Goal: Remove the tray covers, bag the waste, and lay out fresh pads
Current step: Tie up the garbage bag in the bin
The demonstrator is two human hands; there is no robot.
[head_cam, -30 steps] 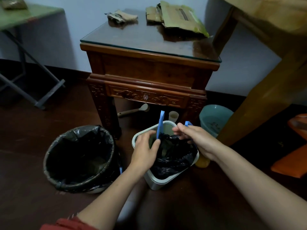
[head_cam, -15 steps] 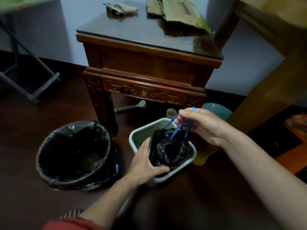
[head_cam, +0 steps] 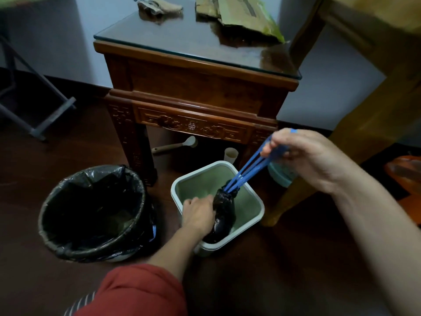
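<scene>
A carved wooden desk point(head_cam: 196, 92) with a glass top stands against the wall; on it lie a flattened cardboard package point(head_cam: 241, 17) and a small crumpled cloth point(head_cam: 157, 6). On the dark floor before it, at the left, stands a round bin point(head_cam: 95, 253) with a black liner, open at the top; near it on the right stands a square pale-green bin point(head_cam: 248, 201). Inside the square bin sits the black bag point(head_cam: 224, 215), in the near left part; its mouth is drawn together into a narrow neck. The right grip point(head_cam: 303, 156) is held above and to the right of this bin; it is clenched around the blue drawstrings point(head_cam: 249, 167), which run taut from the neck of the bag up to the fingers. The left grip point(head_cam: 198, 213), coming out of a red sleeve point(head_cam: 141, 290), is down in the square bin, against the left side of the bag with bent fingers; whether it closes round the bag I cannot tell. Under the desk lies a long-handled spoon point(head_cam: 175, 145); beside it a small paper cup point(head_cam: 230, 154) stands upright; a teal basin point(head_cam: 280, 179) is partly hidden behind the right wrist.
</scene>
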